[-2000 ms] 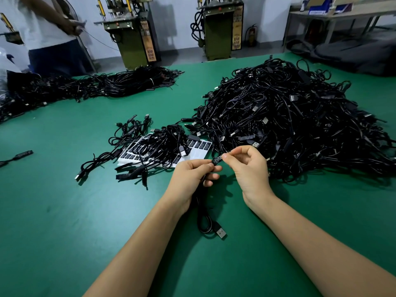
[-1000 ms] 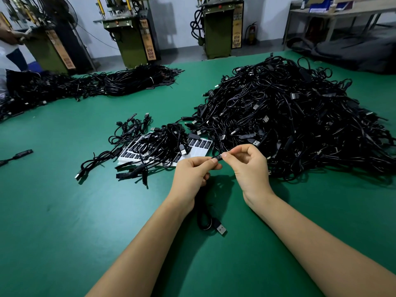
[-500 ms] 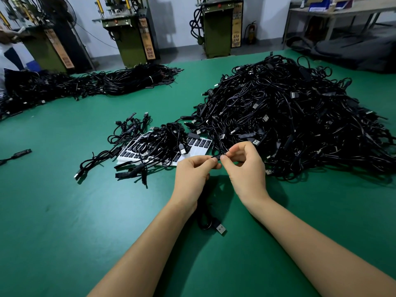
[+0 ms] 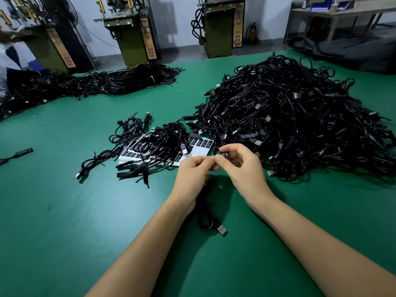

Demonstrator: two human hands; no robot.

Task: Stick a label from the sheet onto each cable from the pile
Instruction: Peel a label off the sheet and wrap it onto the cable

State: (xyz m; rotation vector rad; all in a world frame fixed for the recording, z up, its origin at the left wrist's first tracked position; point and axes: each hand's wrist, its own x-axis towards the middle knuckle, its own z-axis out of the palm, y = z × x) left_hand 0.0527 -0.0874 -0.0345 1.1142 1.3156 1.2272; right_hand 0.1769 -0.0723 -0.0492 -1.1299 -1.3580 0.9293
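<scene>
Left hand [image 4: 194,172]: fingers curled, thumb and forefinger pinched together on the cable [image 4: 206,219] just where it meets the right hand's fingertips.
Right hand [image 4: 242,166]: fingers curled, thumb and forefinger pinching a small black label [image 4: 225,154] with pale print, held right at the point where the two hands meet.
Cable in the grip: black; it drops from the left hand's pinch, passes under the left wrist and loops on the green table [image 4: 64,211] toward the person, ending in a metal USB plug [image 4: 221,229] that lies flat below and between the two wrists.
Label against cable: touching at the pinch, but how far it is wrapped round cannot be told, as the fingers hide the join.
Label sheet [image 4: 201,144]: white with rows of black labels, lying flat just beyond the left hand, partly covered by a small heap of cables [image 4: 165,142].
Pile [image 4: 300,116]: large tangle of black cables, beyond and to the right of the right hand, its near edge just beside the knuckles.
Farther off: a long row of bundled cables [image 4: 120,80] well beyond the hands to the left; green machines [image 4: 132,33] stand past the table's far edge.
</scene>
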